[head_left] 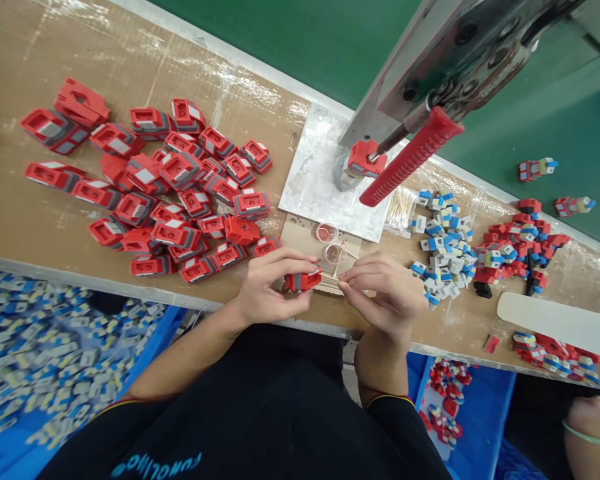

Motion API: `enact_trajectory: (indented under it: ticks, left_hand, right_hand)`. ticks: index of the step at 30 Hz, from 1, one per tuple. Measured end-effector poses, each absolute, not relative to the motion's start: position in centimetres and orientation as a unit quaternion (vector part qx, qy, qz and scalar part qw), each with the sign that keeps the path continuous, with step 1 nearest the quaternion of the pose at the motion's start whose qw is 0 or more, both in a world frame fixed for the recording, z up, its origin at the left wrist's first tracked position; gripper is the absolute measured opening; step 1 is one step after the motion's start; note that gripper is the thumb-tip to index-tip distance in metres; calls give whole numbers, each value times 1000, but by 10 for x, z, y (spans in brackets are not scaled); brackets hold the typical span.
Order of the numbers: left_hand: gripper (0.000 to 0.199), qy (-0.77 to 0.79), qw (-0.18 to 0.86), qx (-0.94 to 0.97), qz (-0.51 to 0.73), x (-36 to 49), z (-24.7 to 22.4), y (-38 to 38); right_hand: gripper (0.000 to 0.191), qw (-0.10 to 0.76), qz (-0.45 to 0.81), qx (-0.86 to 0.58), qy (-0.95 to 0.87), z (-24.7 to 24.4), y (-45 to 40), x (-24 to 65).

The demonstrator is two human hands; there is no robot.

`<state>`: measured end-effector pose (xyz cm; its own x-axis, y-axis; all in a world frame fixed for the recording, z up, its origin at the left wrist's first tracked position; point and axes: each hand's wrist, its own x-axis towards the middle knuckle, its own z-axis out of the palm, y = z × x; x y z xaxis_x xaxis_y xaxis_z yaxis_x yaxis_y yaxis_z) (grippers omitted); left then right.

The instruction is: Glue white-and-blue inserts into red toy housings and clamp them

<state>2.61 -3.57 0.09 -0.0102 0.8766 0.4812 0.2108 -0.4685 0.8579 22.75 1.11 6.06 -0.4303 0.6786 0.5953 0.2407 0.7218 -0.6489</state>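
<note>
My left hand (275, 285) grips a red and grey plastic part (303, 281) between thumb and fingers. Just to its right, my right hand (387, 290) pinches a thin pale stick (330, 276), whose end lies close to the red part. Beyond both hands, two small round clear cups (327, 233) rest on a piece of cardboard (296, 235). Many similar red parts (180, 170) are heaped on the table to the left. Small white, blue and yellow pieces (443, 243) lie to the right, beside a bundle of cotton swabs (401, 208).
A hand press with a red handle (413, 157) stands on a white plate (305, 170), a red part under it. Blue bins (165, 333) of pieces sit below the table's near edge. At the lower right is another person's arm (590, 433), near a cream strip (555, 320).
</note>
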Motion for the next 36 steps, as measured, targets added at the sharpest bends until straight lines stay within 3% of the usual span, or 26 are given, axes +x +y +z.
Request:
enact_trajectory:
  ticks: [11,18,24,30,32,36]
  left_hand:
    - [29,424,295,642,567,27,1,-36]
    - [30,409,303,639,577,27,1,-35]
    - [33,395,347,599,603,26,0,-35]
    - [35,380,414,554,614,24,-3,-37]
    - [33,383,417,552,612,24,-3,-37]
    - [31,393,399,560,610,26,-2,-36]
  right_hand:
    - [15,437,268,-252,-821,62,11,228]
    - [13,469,286,-223,-805,59,6,216]
    - [19,530,244,-296,-756,56,12,245]
    - [17,341,203,-374,-838,45,23,253]
    - [15,317,201,-371,-849,44,23,251]
    - [18,432,233,-372,-788,49,18,247]
